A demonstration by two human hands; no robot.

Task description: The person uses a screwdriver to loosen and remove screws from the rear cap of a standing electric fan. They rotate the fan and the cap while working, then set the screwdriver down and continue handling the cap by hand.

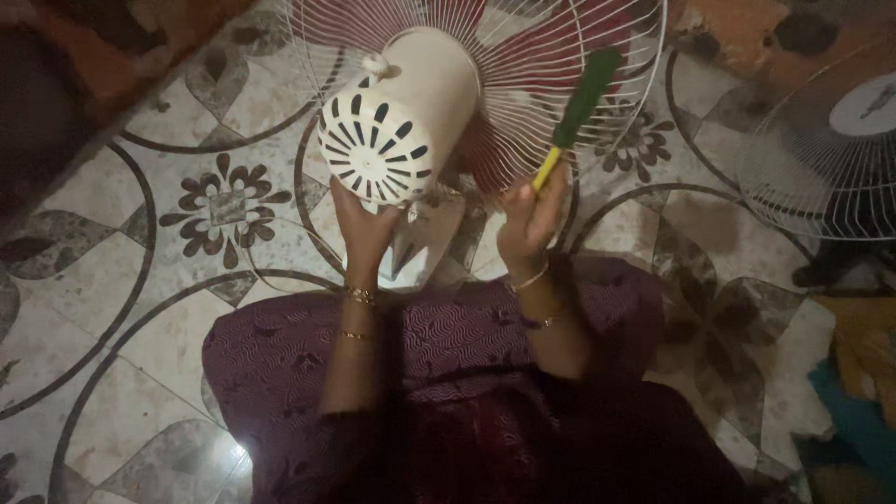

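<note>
One screwdriver point(576, 112), tip up-right.

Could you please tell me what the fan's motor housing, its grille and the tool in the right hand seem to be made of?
Motor housing: likely cream moulded plastic, smooth, with slotted vents. Grille: thin white-coated wire, probably metal. Tool in the right hand: green and yellow, looks plastic; blurred. Left hand supports the housing.

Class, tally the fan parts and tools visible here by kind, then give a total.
Fan motor housing, cream, held by the left hand: 1
Wire fan guards: 2, one behind the housing, one at right
Green-and-yellow tool in the right hand: 1
Total: 4
</note>
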